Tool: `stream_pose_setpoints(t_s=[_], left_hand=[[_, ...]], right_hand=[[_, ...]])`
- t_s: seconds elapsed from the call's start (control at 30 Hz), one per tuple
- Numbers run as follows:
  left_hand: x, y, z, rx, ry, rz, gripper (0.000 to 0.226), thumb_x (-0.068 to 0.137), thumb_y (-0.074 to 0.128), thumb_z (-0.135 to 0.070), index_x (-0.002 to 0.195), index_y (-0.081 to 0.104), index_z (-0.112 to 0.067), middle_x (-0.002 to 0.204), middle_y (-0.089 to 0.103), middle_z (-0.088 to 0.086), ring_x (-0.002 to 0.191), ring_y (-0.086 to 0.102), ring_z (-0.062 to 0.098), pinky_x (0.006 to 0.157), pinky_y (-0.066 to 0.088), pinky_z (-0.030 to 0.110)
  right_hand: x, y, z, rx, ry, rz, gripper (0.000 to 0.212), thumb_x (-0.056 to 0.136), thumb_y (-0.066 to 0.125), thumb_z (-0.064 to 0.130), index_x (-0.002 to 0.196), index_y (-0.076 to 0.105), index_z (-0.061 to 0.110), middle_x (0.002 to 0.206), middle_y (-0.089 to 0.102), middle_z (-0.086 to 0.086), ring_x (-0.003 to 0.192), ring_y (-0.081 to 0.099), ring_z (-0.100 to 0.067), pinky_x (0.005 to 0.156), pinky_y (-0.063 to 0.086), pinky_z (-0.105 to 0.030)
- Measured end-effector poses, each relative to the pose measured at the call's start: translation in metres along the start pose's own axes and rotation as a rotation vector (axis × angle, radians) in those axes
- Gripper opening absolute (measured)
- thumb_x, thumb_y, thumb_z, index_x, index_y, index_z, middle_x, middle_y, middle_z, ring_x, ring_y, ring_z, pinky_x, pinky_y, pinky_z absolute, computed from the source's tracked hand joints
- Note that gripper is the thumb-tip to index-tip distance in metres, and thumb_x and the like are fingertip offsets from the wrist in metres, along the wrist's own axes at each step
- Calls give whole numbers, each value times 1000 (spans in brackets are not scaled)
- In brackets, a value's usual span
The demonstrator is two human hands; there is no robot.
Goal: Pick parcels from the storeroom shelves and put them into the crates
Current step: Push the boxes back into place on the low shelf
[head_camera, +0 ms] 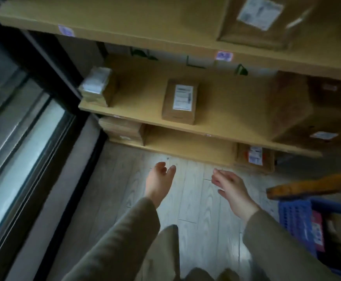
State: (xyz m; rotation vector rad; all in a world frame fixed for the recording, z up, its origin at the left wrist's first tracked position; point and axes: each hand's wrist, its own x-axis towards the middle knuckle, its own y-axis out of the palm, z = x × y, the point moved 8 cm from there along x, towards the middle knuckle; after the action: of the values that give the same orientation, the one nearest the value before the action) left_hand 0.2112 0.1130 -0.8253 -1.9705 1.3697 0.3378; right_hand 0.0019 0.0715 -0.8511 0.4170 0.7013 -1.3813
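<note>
Both my hands reach out at lower centre, holding nothing: left hand (159,181) and right hand (231,188) with fingers loosely spread. A labelled parcel (180,101) sits mid-frame on the middle shelf (226,110); the blue crate (299,222) is lower right.

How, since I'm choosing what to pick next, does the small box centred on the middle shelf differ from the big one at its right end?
The small box is far smaller than the big box. The small box shows its label on top; the big box's label sits low on a side face. Both are brown cardboard with white labels.
</note>
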Motion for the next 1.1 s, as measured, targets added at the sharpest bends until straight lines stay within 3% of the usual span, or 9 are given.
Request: stream_pose_setpoints(t_s=[0.13, 0.23, 0.33, 0.5, 0.6, 0.77, 0.9, 1.03, 1.1], left_hand=[[38, -86, 23, -74, -30, -62, 51, 93, 53, -31, 138, 41, -9, 131, 55, 11, 115, 55, 23, 100, 46, 38], [67, -124, 39, -110, -68, -80, 52, 93, 52, -31, 138, 40, -9, 131, 54, 10, 114, 55, 22, 98, 47, 33], [99, -146, 56, -129, -104, -97, 51, 93, 53, -31, 137, 41, -8, 131, 54, 10, 116, 55, 22, 99, 46, 34], [173, -175, 85, -147, -149, -158, 49, 92, 54, -30, 134, 45, -6, 130, 56, 11, 117, 55, 22, 96, 44, 27], [232, -191, 100, -166, -140, -197, 51, 92, 55, -30, 134, 45, -4, 130, 55, 12, 116, 55, 24, 100, 44, 35], [330, -211, 133, -135, -76, -271, 52, 91, 55, -31, 135, 44, -5, 133, 53, 13, 120, 52, 25, 103, 43, 38], [406, -206, 163, -119, 7, -324, 55, 91, 55, -31, 136, 41, -3, 135, 51, 13, 123, 49, 26, 104, 40, 35], [467, -202, 188, -195, 158, -423, 53, 85, 61, -41, 124, 48, -8, 118, 57, 4, 113, 55, 23, 98, 45, 39], [488, -203, 197, -228, 222, -484, 64, 78, 60, -55, 122, 49, -10, 121, 59, 4, 111, 57, 22, 97, 47, 41]], right_hand=[[24, 107, 26, -50, -11, 94, 32, 91, 56, 35, 115, 54, 15, 115, 59, -2, 107, 57, -15, 91, 41, -31], [44, 160, 36, -81, -3, 130, 23, 91, 56, 32, 108, 54, 17, 113, 59, -3, 106, 58, -16, 91, 43, -32], [71, 196, 37, -118, 11, 128, 19, 92, 56, 30, 102, 55, 15, 112, 59, -8, 104, 58, -18, 99, 43, -43], [131, 250, 34, -164, 60, 154, 43, 93, 55, 27, 130, 46, 6, 120, 57, -9, 103, 56, -17, 88, 42, -32], [180, 285, 30, -215, 71, 160, 48, 93, 55, 23, 134, 41, 4, 118, 56, -10, 105, 55, -19, 95, 42, -35], [263, 331, 12, -337, 11, 42, 56, 91, 58, 24, 140, 36, 8, 140, 44, -12, 125, 46, -27, 105, 40, -41], [329, 357, -6, -295, -77, -105, 69, 88, 61, 35, 146, 27, 17, 150, 33, -8, 135, 37, -28, 108, 36, -45], [378, 373, -16, -175, -234, -231, 74, 87, 61, 38, 147, 26, 13, 151, 32, -10, 137, 34, -28, 109, 32, -38], [391, 377, -23, -90, -297, -241, 71, 88, 58, 39, 146, 28, 11, 150, 33, -10, 136, 35, -27, 107, 32, -34]])
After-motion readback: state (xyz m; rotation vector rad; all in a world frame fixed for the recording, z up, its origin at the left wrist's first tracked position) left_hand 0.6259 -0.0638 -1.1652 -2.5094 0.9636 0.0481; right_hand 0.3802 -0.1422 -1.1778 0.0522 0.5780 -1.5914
